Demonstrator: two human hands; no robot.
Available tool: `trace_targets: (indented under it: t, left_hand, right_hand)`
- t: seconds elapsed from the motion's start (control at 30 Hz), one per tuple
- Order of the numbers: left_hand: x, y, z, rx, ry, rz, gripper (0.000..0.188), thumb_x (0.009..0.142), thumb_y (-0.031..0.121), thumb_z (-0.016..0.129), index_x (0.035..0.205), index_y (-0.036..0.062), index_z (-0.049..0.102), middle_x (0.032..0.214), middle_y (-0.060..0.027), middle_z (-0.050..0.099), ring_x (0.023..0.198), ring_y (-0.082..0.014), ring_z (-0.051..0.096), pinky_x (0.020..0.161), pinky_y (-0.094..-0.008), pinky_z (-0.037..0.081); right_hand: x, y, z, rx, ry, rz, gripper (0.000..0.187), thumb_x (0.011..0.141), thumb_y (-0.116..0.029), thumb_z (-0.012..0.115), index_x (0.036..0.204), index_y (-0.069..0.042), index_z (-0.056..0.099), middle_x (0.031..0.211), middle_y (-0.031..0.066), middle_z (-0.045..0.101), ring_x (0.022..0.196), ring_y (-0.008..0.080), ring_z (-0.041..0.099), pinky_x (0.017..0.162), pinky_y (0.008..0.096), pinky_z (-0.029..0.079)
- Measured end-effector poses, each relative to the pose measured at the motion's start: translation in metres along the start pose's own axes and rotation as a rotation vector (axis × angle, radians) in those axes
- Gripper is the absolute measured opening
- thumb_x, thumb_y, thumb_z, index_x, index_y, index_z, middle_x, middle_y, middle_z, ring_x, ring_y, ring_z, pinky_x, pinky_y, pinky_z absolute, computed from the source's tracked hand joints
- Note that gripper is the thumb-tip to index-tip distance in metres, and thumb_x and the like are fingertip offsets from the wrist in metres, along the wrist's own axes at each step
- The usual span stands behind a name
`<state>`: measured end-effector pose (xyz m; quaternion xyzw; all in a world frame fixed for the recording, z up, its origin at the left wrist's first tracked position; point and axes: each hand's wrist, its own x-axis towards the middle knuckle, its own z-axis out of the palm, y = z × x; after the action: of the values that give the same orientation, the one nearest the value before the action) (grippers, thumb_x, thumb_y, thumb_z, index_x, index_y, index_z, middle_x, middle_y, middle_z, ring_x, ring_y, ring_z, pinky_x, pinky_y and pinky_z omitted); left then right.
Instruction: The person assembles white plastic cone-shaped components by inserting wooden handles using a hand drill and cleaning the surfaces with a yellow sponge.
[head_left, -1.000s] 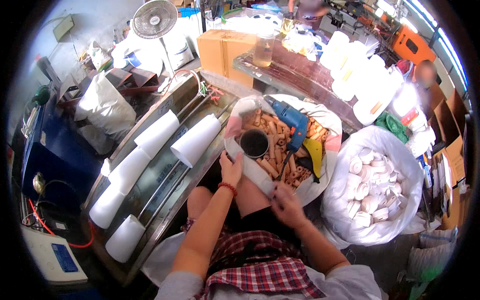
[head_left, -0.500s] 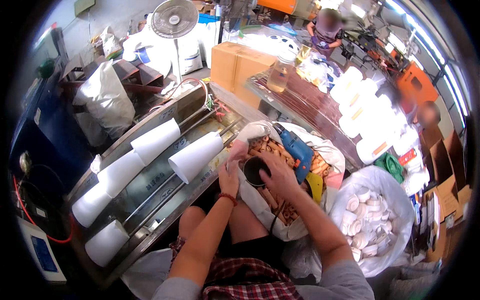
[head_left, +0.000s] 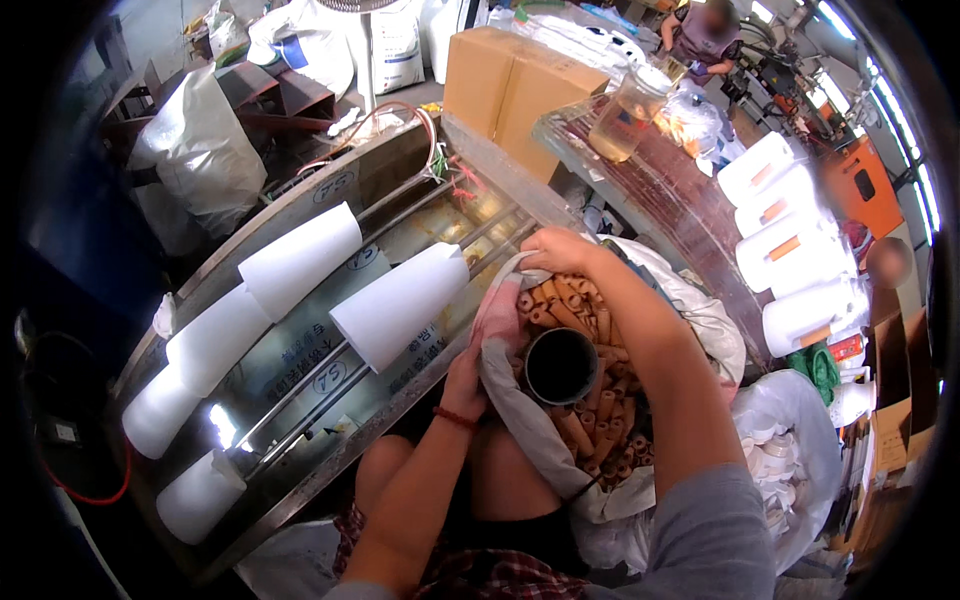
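Note:
A grey-white sack (head_left: 525, 425) full of brown cardboard tubes (head_left: 590, 325) rests on my lap. A wider dark tube (head_left: 560, 365) stands upright among them. My left hand (head_left: 466, 380) grips the sack's near rim. My right hand (head_left: 562, 250) holds the sack's far rim, close to the metal machine. My right forearm crosses over the tubes.
A long metal machine (head_left: 300, 340) with several white cones (head_left: 400, 305) on rails runs along my left. A cardboard box (head_left: 515, 85) and a jar of liquid (head_left: 625, 110) stand beyond. White spools (head_left: 790, 250) line the right. A clear bag of white pieces (head_left: 790, 450) lies at lower right.
My right hand has moved from the dark tube up to the sack's far rim. The view has shifted closer, and the blue tool on the tubes is no longer seen.

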<state>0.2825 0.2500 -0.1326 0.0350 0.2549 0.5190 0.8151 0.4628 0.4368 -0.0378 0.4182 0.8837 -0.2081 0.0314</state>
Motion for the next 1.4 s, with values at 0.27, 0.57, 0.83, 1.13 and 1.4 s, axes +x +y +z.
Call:
trace_targets:
  t: [0.27,0.57,0.83,1.13,1.4]
  left_hand:
    - [0.029,0.002,-0.014,0.103,0.1,-0.207,0.037,0.095,0.028,0.049,0.118,-0.0006,0.055,0.106,-0.0107,0.063,0.094,-0.0222,0.061,0.08,-0.0331,0.051]
    - [0.077,-0.036,-0.098,0.907,0.07,0.159,0.024,0.091,0.021,0.052,0.096,0.0012,0.065,0.092,-0.0135,0.066,0.082,-0.0251,0.062,0.072,-0.0355,0.048]
    - [0.019,-0.028,-0.066,1.013,0.359,0.431,0.024,0.092,0.023,0.053,0.092,0.0001,0.057,0.091,-0.0164,0.064,0.082,-0.0294,0.062,0.075,-0.0364,0.047]
    - [-0.102,-0.012,0.012,1.572,0.191,0.353,0.043,0.084,0.042,0.061,0.096,0.0007,0.058,0.093,-0.0183,0.066,0.089,-0.0335,0.063,0.076,-0.0396,0.048]
    - [-0.077,-0.02,-0.008,1.16,0.028,0.012,0.028,0.079,0.02,0.065,0.097,-0.0016,0.064,0.091,-0.0091,0.067,0.081,-0.0217,0.063,0.072,-0.0312,0.049]
  right_hand:
    - [0.043,0.03,-0.005,0.399,-0.53,0.36,0.026,0.076,-0.03,0.072,0.085,-0.007,0.064,0.079,-0.0018,0.061,0.074,0.0092,0.054,0.065,0.025,0.044]
    - [-0.026,-0.048,0.006,-0.129,0.224,0.254,0.044,0.075,-0.024,0.069,0.111,-0.003,0.056,0.094,0.014,0.063,0.091,0.0298,0.061,0.079,0.0336,0.047]
    - [-0.266,-0.221,0.096,0.309,0.428,0.451,0.022,0.082,-0.019,0.066,0.097,-0.003,0.061,0.073,0.008,0.061,0.065,0.022,0.063,0.06,0.0309,0.05]
    - [-0.38,-0.246,0.231,1.941,0.593,1.168,0.062,0.087,-0.051,0.057,0.127,-0.007,0.04,0.125,0.0121,0.049,0.112,0.0232,0.05,0.085,0.0395,0.043]
    - [-0.34,-0.221,0.252,2.237,1.04,0.953,0.049,0.083,-0.03,0.061,0.123,-0.007,0.044,0.118,0.0112,0.053,0.114,0.0273,0.049,0.097,0.0454,0.041]
